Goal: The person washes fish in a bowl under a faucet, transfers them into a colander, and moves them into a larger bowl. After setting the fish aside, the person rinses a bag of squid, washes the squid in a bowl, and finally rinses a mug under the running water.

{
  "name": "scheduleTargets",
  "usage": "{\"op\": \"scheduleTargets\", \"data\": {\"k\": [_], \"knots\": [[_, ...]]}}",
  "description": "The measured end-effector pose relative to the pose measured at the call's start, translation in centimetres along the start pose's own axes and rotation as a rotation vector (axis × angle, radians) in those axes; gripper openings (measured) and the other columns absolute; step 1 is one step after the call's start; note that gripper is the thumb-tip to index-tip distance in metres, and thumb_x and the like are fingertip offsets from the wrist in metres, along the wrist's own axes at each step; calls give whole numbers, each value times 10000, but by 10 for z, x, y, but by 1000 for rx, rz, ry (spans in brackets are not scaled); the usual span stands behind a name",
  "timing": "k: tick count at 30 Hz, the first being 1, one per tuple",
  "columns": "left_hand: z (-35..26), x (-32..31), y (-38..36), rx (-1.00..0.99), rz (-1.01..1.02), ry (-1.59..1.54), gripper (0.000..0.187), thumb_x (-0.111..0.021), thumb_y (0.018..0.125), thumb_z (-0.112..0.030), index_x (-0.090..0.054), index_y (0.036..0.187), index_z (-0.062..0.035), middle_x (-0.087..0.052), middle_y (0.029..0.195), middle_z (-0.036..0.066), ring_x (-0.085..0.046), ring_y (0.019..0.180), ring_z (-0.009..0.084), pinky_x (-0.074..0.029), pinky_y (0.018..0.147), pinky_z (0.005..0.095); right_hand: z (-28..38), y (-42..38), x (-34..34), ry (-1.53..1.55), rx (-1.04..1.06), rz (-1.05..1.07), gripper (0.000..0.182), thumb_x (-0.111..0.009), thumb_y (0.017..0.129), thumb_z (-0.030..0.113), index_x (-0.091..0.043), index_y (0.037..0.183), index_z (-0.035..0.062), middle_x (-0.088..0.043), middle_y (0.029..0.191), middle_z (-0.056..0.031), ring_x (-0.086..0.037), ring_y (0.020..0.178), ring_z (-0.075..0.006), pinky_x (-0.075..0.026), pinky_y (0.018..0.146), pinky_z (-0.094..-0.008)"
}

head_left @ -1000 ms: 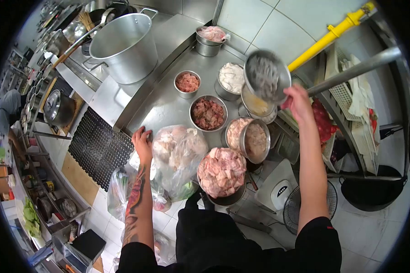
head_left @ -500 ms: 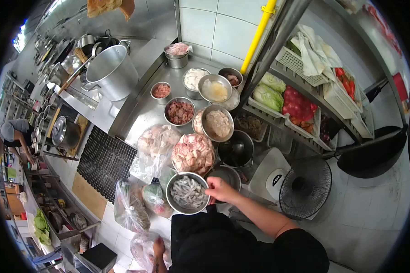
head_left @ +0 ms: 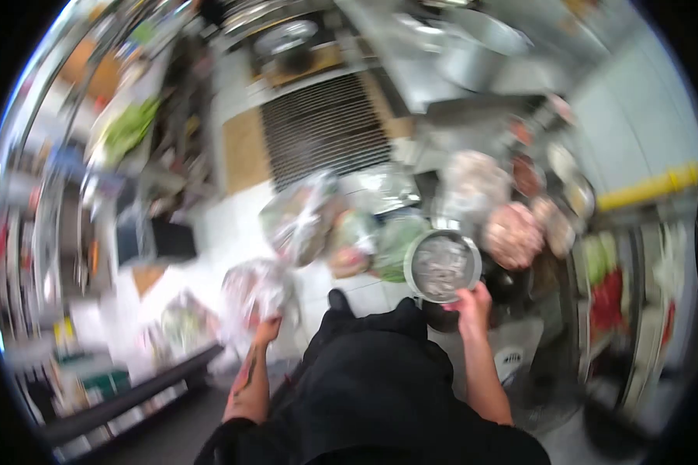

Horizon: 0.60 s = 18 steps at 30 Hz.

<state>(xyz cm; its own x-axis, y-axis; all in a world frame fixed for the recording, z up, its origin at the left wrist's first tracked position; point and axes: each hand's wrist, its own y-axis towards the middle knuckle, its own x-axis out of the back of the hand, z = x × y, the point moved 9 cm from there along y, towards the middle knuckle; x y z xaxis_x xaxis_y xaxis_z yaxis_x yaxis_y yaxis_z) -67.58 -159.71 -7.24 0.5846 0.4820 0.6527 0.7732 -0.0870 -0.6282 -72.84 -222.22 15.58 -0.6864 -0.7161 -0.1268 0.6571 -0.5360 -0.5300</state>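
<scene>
- Gripping the near rim of a round metal bowl (head_left: 443,266), the right hand (head_left: 471,304) has its fingers clamped on the edge closest to the body; the bowl sits just ahead of the hand and holds pale, greyish strips of food.
- Closing around the top of a clear plastic bag (head_left: 256,293), the left hand (head_left: 266,330) has its fingers bunched on the plastic; the bag hangs low on the person's left, over the pale floor (head_left: 225,225).
- Bowl and bag lie well apart, one on each side of the body, each in its own hand.
- Beyond the bowl, more filled bags (head_left: 341,225) and a heaped bowl of pink meat (head_left: 512,232) crowd the steel surface (head_left: 419,85).
- Heavy blur hides finer detail.
</scene>
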Motion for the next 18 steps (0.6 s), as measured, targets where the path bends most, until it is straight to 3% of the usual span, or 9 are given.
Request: {"op": "scheduleTargets", "data": {"k": [2,3,4,6,7,10,14,16,18], "knots": [[23,19,-5,-16,-63,-107,354,-513,945,-274,-674,1212,-108,-683,1158,179,-642,1113,325,-489,962,364,-17,0,-24,24,29,26,286,-531,806,13,-570,1085,-39,-675,889,-163,-661,582,-263,-548,467,-337],[42,28,-14,99,-57,-156,356,-530,909,-247,-681,1209,-129,-677,1186,163,-626,1136,352,-468,984,496,-22,-2,-39,32,15,30,283,-533,805,12,-567,1082,-38,-674,893,-168,-656,566,-266,-549,463,-337],[45,47,-27,121,-93,-191,356,-530,909,-247,-681,1209,-129,-677,1186,163,-626,1136,352,-468,984,496,-23,-10,-64,47,19,59,225,-538,804,12,-568,1025,-19,-669,851,-154,-649,545,-267,-551,460,-342],[62,67,-66,487,34,90,414,-545,891,-259,-642,1284,-169,-625,1309,135,-551,1260,331,-325,1046,695,-38,-4,-86,-12,2,71,136,-537,813,10,-555,949,11,-657,795,-135,-643,521,-263,-548,446,-345],[126,42,-58,534,60,168,430,-552,861,-275,-644,1279,-232,-565,1394,107,-486,1323,362,-181,1006,833,-39,-6,-105,-28,11,94,136,-537,813,10,-555,949,11,-657,795,-135,-643,521,-263,-548,446,-345],[156,41,-88,643,265,421,438,-549,857,-262,-639,1286,-250,-520,1443,105,-469,1336,364,-178,1008,834,-45,-2,-159,-57,-30,163,75,-531,824,5,-532,892,38,-644,741,-121,-637,502,-254,-537,424,-342],[170,70,-103,723,145,159,423,-557,861,-275,-659,1266,-205,-612,1340,101,-557,1250,351,-331,1036,709,-46,6,-227,-202,-29,297,78,-538,827,2,-545,895,40,-640,752,-103,-634,504,-229,-533,405,-339],[233,35,-74,574,-56,-137,397,-560,882,-302,-680,1237,-170,-702,1169,116,-658,1096,320,-488,965,500,-54,20,-260,-233,4,357,103,-542,818,-2,-566,916,23,-652,780,-107,-629,496,-221,-541,405,-337],[224,46,-80,524,-165,-288,401,-540,903,-340,-680,1216,-133,-693,1132,181,-651,1083,354,-504,946,398,-67,37,-298,-295,-26,395,79,-544,792,-16,-534,867,9,-603,702,-113,-616,464,-250,-528,386,-353]]}}
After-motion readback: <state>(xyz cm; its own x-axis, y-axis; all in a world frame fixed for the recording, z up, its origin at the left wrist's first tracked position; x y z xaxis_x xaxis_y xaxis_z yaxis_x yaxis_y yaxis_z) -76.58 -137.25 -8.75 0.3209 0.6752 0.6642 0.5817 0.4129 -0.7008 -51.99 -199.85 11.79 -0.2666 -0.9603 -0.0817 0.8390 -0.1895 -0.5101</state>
